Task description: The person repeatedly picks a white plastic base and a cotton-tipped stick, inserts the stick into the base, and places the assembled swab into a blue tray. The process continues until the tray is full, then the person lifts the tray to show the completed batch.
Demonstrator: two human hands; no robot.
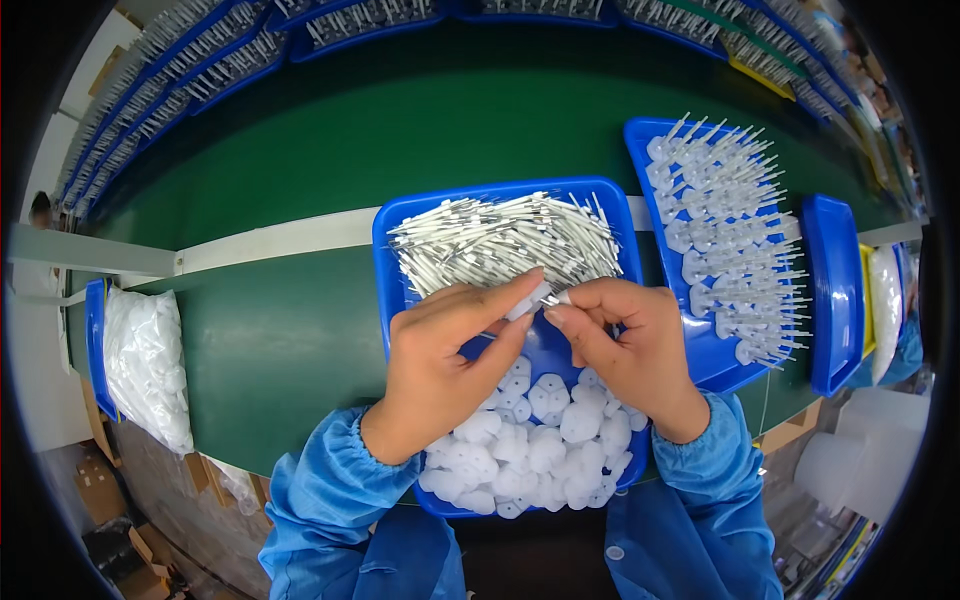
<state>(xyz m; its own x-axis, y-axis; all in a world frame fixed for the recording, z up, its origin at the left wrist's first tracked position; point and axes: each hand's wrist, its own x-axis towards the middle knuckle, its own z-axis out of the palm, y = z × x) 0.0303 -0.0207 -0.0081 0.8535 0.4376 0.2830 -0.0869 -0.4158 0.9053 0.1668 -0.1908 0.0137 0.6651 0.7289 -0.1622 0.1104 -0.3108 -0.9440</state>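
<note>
Pinned discs (722, 248) at 2 o'clock look done; loose pins (505, 240) at 12, loose discs (545, 452) at 6 remain. My left hand (445, 340) pinches a disc (526, 302), right hand (632, 345) a pin (553, 299).

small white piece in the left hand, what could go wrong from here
The small white piece is pinched in the left hand above the blue tray, so a slip could drop it among the loose rods or discs. The right sleeve is close to the neighbouring tray, so a bump might unsettle the crowded pieces there.
</note>
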